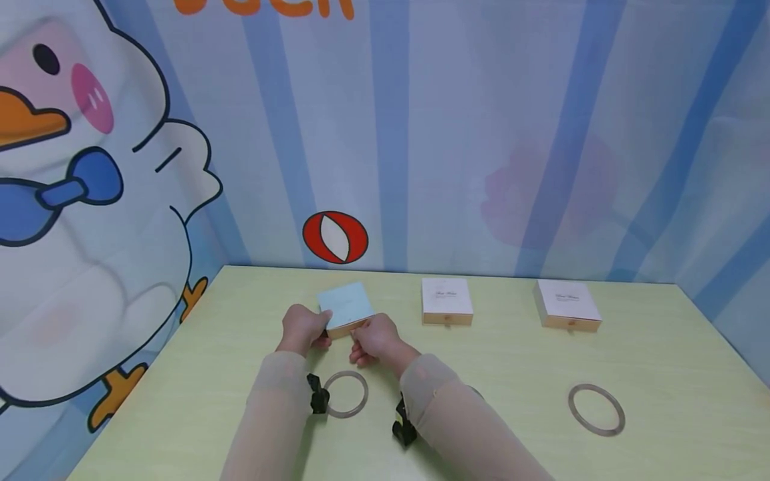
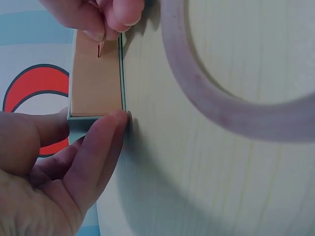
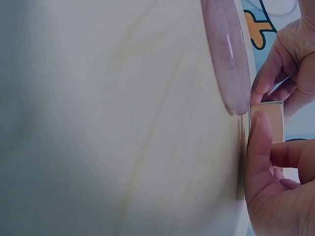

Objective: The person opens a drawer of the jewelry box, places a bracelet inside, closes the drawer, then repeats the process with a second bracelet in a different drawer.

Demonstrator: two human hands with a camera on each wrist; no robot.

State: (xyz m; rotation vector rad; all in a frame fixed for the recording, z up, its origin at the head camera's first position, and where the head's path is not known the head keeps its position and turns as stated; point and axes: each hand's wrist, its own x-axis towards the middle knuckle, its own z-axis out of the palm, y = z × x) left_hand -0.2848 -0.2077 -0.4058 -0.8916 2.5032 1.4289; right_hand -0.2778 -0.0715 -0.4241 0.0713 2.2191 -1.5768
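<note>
Head view: high, farther, facing forward-down. 2 wrist views: close, rolled sideways, both facing box (image 1: 345,306).

There are one pale blue box (image 1: 345,304), two white boxes (image 1: 447,296) (image 1: 568,297), two rings (image 1: 365,394) (image 1: 603,432) in full view plus a sliver of what looks like a third (image 1: 476,391), two hands (image 1: 302,327) (image 1: 377,339), two sleeves (image 1: 271,407) (image 1: 460,414), two black wrist pieces (image 1: 319,394) (image 1: 404,424) and one bench (image 1: 511,374).
</note>
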